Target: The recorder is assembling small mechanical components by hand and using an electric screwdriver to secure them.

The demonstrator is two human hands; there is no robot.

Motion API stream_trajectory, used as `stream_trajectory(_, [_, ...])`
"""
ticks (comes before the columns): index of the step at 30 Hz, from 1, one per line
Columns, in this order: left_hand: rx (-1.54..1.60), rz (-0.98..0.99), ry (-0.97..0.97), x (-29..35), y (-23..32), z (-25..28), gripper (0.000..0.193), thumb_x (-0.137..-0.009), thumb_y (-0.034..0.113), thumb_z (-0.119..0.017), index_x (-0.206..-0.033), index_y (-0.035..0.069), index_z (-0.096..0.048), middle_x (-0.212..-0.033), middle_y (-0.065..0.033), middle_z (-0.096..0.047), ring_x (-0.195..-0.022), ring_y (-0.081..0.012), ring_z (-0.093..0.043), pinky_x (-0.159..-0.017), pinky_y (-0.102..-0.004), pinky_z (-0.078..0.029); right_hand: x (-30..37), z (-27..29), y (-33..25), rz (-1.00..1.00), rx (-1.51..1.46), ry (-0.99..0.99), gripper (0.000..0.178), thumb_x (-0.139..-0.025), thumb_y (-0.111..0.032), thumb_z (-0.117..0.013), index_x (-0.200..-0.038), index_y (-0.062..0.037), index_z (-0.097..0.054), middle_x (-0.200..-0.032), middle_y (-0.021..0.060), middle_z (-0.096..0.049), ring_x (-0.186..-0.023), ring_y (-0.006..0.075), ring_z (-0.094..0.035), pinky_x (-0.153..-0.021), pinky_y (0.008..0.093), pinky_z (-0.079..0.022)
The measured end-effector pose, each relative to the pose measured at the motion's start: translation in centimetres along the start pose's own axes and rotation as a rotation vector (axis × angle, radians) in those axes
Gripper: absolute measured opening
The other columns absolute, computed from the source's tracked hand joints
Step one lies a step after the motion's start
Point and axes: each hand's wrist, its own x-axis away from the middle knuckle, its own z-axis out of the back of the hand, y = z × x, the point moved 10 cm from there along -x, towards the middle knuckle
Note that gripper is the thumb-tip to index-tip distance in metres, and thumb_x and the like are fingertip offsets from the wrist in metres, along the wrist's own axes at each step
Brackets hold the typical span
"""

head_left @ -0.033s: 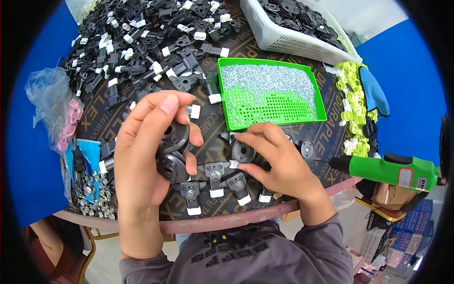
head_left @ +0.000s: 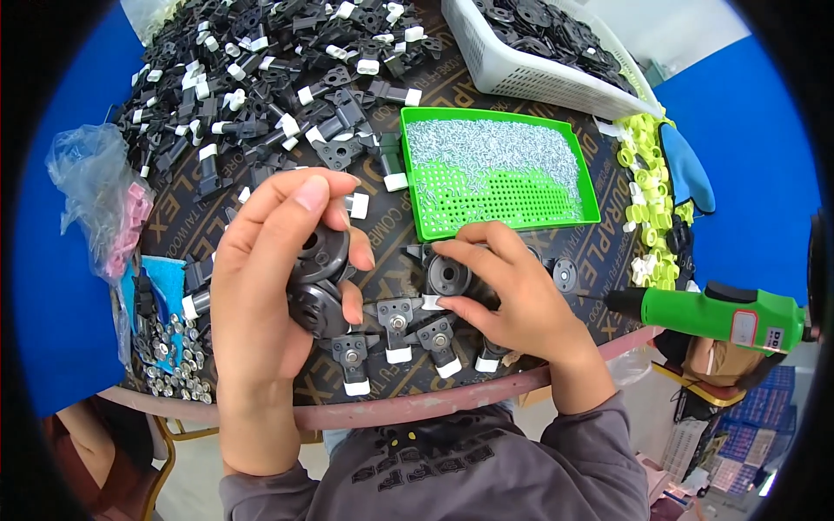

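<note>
My left hand (head_left: 276, 260) is curled around a small stack of round black plastic wheel discs (head_left: 320, 252), held above the table. Over on its right, my right hand (head_left: 514, 291) has its thumb and fingers closed on one black wheel disc (head_left: 449, 276). That disc sits on a black bracket with a white tip (head_left: 430, 302), mostly hidden beneath it. Near me lie several more black brackets with white ends (head_left: 352, 354), each with a round metal piece at its centre. A disc with a pale centre (head_left: 565, 274) rests right of my right hand.
A green perforated tray (head_left: 419, 204) of small silvery screws stands beyond my hands. Behind it are a white basket (head_left: 521, 82) of black discs and a heap of black brackets (head_left: 287, 78). A green power screwdriver (head_left: 717, 314) juts in at right. Metal pieces (head_left: 178, 365) lie left.
</note>
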Motion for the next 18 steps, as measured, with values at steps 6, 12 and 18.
stream_trajectory(6, [0.032, -0.018, 0.027, 0.3, 0.8, 0.2, 0.026, -0.098, 0.020, -0.055, -0.107, -0.003, -0.062, -0.084, -0.0049, -0.054, -0.069, -0.0156, -0.062, -0.039, -0.0254, -0.049, -0.8, 0.7, 1.2, -0.025, -0.083, 0.063, 0.052, -0.074, -0.012, -0.080, -0.121, -0.0041, -0.060, -0.114, 0.0126, -0.056, -0.104, 0.0290, -0.058, -0.087, 0.0358, -0.048])
stream_trajectory(12, [0.092, -0.008, 0.034, 0.3, 1.2, 0.6, 0.028, -0.097, 0.022, -0.056, -0.107, -0.003, -0.061, -0.087, -0.0050, -0.055, -0.075, -0.0160, -0.062, -0.041, -0.0254, -0.049, -0.6, 2.4, 0.9, 0.003, -0.088, 0.140, 0.051, -0.069, -0.006, -0.081, -0.116, -0.0059, -0.061, -0.111, 0.0131, -0.061, -0.103, 0.0310, -0.061, -0.089, 0.0367, -0.049])
stream_trajectory(18, [0.129, 0.018, 0.028, -0.2, 0.6, 0.9, 0.028, -0.096, 0.018, -0.053, -0.113, -0.003, -0.058, -0.094, -0.0070, -0.058, -0.083, -0.0184, -0.064, -0.043, -0.0258, -0.051, -0.8, -0.4, 0.4, -0.010, 0.017, -0.016, 0.048, -0.072, -0.004, -0.077, -0.117, -0.0050, -0.061, -0.118, 0.0106, -0.058, -0.110, 0.0324, -0.054, -0.094, 0.0404, -0.046])
